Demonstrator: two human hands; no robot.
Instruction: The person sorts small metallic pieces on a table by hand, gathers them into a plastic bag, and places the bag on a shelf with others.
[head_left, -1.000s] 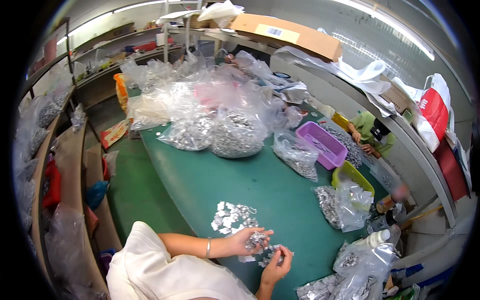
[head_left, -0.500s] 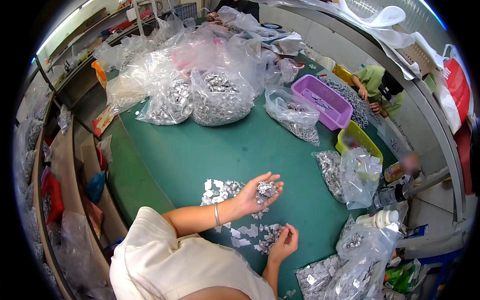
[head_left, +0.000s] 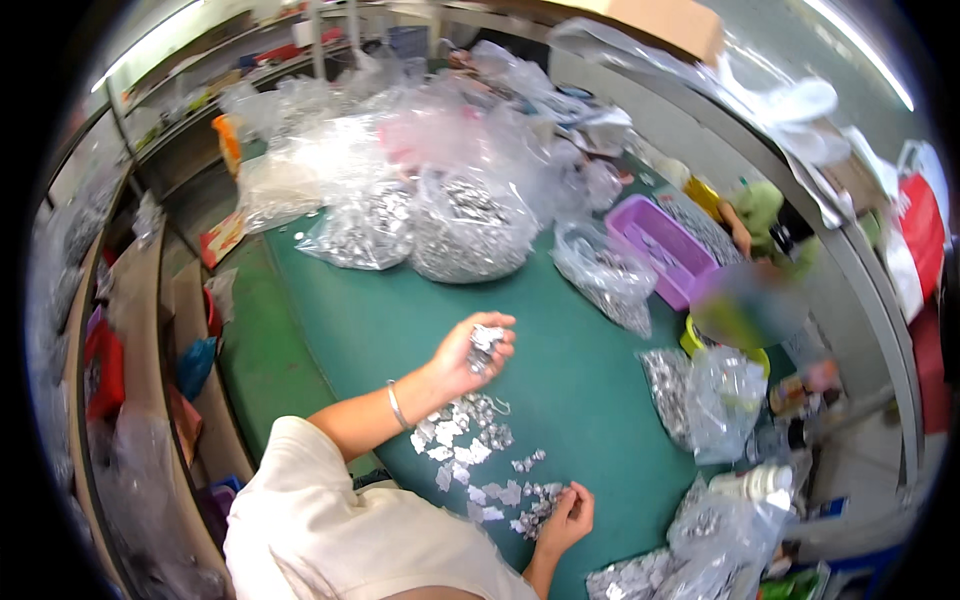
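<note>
Left hand (head_left: 474,350): raised over the table, fingers curled about a clump of silver pieces (head_left: 486,343).
Right hand (head_left: 573,518): low, fingers bent, beside the near pile (head_left: 535,514); whether it grips a piece cannot be told.
Gathered: one handful, in the left palm.
Remaining loose: the near pile and, farther left, a scatter of flat pieces (head_left: 447,440) on the green table (head_left: 370,320).
Bagged: clear bags of pieces (head_left: 468,240), far side; whether finished or waiting, unclear.
</note>
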